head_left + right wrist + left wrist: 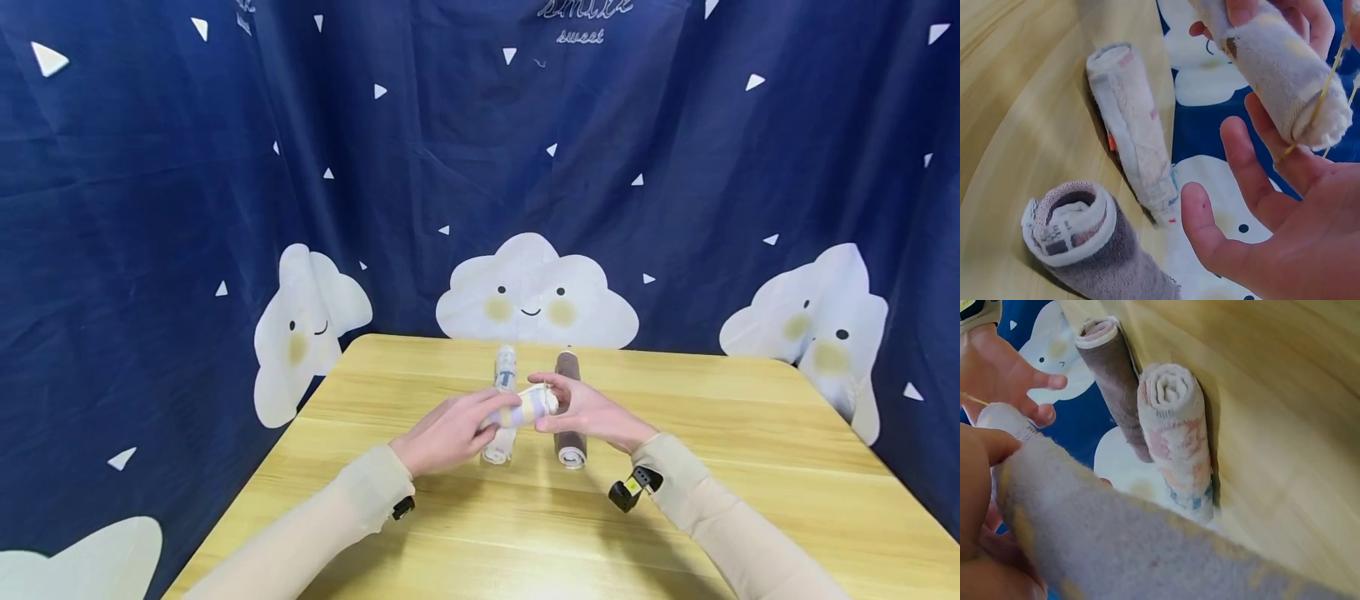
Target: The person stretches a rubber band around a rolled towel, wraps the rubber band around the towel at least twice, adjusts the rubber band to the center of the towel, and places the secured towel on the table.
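Observation:
My left hand (456,427) grips a rolled lavender towel (517,412) with yellow patches, held above the table. My right hand (597,414) is at the roll's right end, its fingers spread. A thin yellow rubber band (1317,112) is stretched between the right hand's fingers and passes across the towel's end. Beneath the held towel lies a white rolled towel (1175,440) with pink and blue patterning. To its right, partly under my right hand, is a brown rolled towel (572,443) with a pale edge.
The wooden table (750,467) extends to both sides and toward me. A dark blue curtain (480,167) with white triangles and smiling clouds hangs behind and beside it. Both wrists carry small black cameras, the right one (628,492) seen below the sleeve cuff.

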